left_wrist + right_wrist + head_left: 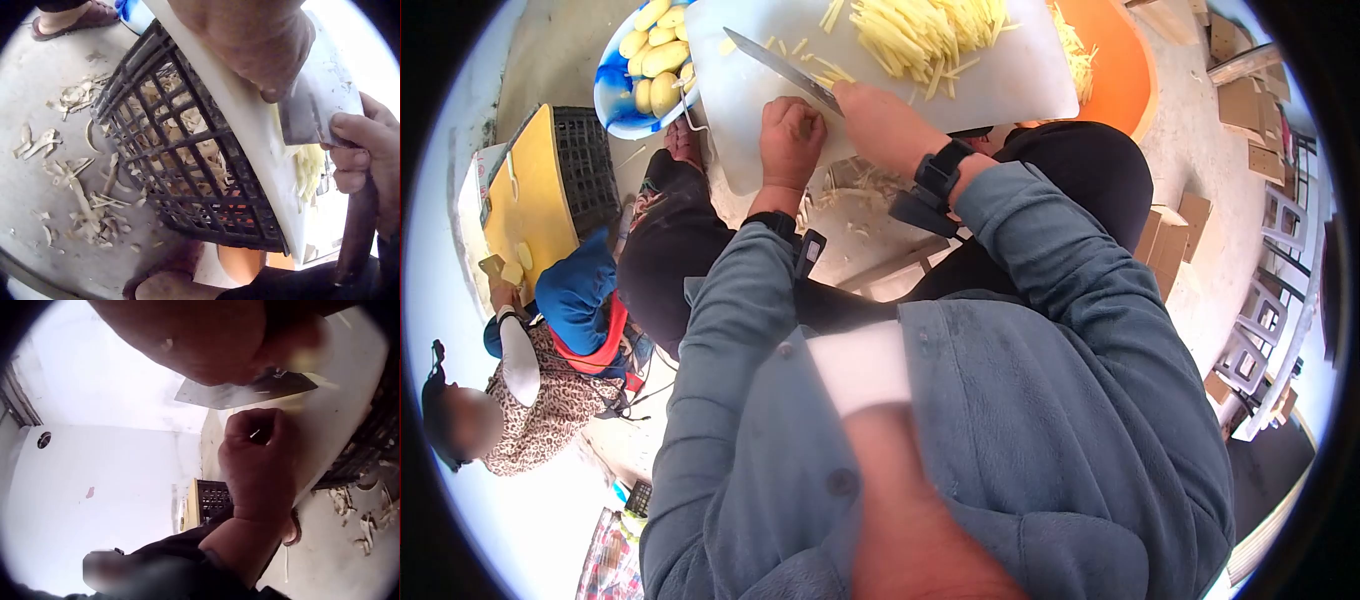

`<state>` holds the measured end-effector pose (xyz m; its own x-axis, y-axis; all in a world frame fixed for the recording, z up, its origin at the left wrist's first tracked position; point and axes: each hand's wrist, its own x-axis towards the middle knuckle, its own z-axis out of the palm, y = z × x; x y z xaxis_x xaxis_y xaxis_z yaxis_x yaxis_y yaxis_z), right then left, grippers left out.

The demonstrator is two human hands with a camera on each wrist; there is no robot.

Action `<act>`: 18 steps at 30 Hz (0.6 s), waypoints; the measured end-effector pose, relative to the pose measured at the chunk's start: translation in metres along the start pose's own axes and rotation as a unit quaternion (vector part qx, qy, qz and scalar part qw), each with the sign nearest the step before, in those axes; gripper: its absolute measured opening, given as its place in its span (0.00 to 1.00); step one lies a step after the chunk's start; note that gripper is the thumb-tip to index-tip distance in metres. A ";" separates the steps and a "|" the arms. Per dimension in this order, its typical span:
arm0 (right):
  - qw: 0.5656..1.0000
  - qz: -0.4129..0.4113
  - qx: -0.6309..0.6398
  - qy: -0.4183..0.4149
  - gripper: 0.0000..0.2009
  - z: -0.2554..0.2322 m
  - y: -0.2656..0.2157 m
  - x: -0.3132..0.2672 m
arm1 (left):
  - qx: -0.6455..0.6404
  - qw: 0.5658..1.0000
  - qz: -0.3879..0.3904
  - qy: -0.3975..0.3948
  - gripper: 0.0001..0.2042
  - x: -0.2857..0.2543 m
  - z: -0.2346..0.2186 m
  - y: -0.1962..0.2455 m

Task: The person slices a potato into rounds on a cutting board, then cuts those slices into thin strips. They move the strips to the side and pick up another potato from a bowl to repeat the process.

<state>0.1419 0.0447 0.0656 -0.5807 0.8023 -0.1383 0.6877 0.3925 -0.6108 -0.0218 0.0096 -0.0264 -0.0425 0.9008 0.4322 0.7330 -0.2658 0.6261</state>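
My right hand (885, 122) grips a broad-bladed kitchen knife (775, 68), its blade slanting to the far left over the white cutting board (745, 150). In the left wrist view, the thumb and fingers wrap around the handle end. My left hand (791, 142) sits at the board's near edge with curled fingers, close beside the blade. At its fingertips shows a pale yellow potato piece (275, 117), mostly hidden by the hand and knife. A heap of cut potato strips (930, 40) lies farther back on the board, with a few loose strips by the blade.
Left of the board, a blue-and-white basin (612, 100) holds peeled potatoes (662, 60). An orange tub (1135, 75) with more strips stands right. Beneath the board is a black crate (187, 134) with peelings; peelings (87, 212) litter the floor. Another person (550, 400) sits at left.
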 end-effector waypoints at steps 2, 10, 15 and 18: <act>0.999 -0.030 -0.021 0.021 0.10 -0.003 -0.001 -0.005 | -0.003 1.000 0.011 0.002 0.07 0.000 0.000 0.001; 0.999 -0.045 0.013 0.028 0.09 0.000 -0.003 -0.005 | -0.002 0.999 0.030 0.015 0.09 0.002 0.001 0.002; 0.999 -0.034 0.016 0.014 0.09 -0.003 -0.006 -0.004 | 0.005 0.999 0.035 0.013 0.09 0.004 0.000 0.002; 0.999 -0.033 0.011 0.006 0.09 -0.001 -0.005 -0.004 | 0.002 0.999 0.036 0.012 0.10 0.004 0.000 0.004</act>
<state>0.1416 0.0403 0.0700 -0.6193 0.7803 -0.0872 0.6382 0.4355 -0.6349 -0.0196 0.0122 -0.0221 -0.0052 0.8708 0.4917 0.7372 -0.3289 0.5902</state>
